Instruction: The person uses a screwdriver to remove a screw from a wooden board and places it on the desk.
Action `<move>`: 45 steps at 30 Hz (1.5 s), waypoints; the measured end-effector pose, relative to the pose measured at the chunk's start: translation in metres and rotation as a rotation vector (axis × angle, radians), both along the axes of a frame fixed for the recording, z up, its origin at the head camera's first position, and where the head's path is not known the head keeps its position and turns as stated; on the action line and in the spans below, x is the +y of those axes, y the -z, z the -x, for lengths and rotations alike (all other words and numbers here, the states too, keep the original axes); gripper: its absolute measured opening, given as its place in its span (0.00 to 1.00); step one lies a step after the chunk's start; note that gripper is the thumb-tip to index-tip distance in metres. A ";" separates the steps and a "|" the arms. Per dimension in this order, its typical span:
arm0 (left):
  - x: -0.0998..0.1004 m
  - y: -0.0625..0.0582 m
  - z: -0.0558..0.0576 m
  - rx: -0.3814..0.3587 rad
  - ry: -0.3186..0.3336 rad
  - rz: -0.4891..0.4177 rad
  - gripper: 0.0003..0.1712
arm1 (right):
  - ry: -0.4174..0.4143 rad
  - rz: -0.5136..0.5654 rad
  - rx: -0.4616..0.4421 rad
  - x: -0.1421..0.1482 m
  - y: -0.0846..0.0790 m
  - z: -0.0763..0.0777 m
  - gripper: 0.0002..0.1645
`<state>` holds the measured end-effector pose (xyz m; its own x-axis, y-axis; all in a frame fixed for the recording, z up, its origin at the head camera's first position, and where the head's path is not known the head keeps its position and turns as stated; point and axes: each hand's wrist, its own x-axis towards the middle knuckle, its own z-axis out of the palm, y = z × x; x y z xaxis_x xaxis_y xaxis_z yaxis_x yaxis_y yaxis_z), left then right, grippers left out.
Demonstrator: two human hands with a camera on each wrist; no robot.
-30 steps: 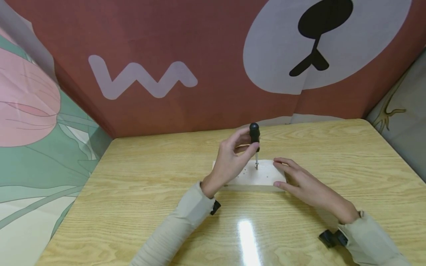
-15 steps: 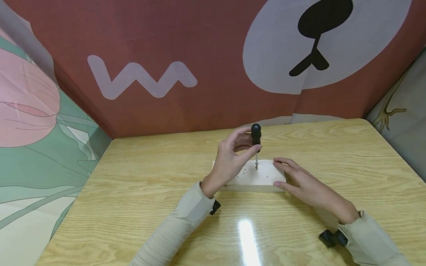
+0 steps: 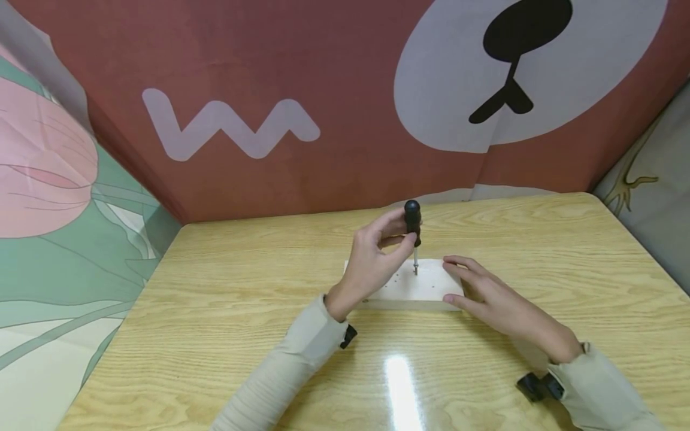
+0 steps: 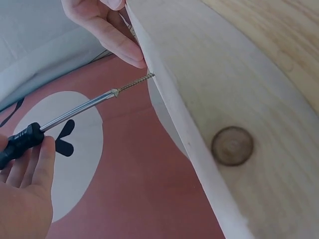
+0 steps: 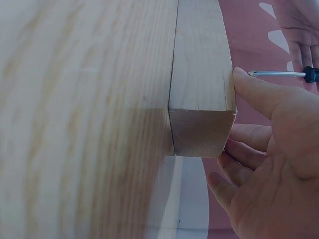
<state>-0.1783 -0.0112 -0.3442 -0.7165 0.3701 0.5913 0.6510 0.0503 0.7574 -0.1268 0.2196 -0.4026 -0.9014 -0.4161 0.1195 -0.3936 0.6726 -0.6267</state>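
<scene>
- Table: light yellow-brown wood grain, rounded far corners.
- Glare streak: bright white, on the near part of the tabletop.
- Back sheet: reddish-brown, directly behind the table's far edge, faint creases.
- Zigzag: pale, printed on the back sheet, left half.
- Muzzle patch: whitish, upper right of same sheet; black nose and mouth strokes on it, nose cropped at top.
- Left sheet: green and cream leaf shapes, big pink flower.
- Right sheet: grey, tan branch-like print near the table corner.
</scene>
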 end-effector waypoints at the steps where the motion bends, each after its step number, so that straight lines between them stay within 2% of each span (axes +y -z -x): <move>1: 0.000 0.000 0.000 0.002 0.001 0.004 0.20 | 0.000 -0.001 0.002 0.000 0.000 0.000 0.39; 16: 0.000 -0.004 0.000 0.015 -0.040 0.045 0.19 | 0.000 -0.007 0.006 0.000 -0.001 -0.001 0.39; 24: -0.002 -0.005 -0.001 -0.037 0.008 0.074 0.20 | -0.008 0.001 0.015 0.000 -0.001 0.000 0.38; 30: -0.002 -0.005 0.000 -0.014 0.027 0.081 0.21 | -0.007 -0.006 0.020 0.001 -0.002 0.000 0.38; 39: 0.001 -0.005 -0.001 -0.018 -0.028 0.068 0.19 | -0.006 -0.018 0.009 0.001 -0.002 0.000 0.39; 45: 0.002 -0.004 -0.001 -0.011 -0.029 0.057 0.17 | -0.010 -0.024 0.015 0.000 -0.002 0.000 0.39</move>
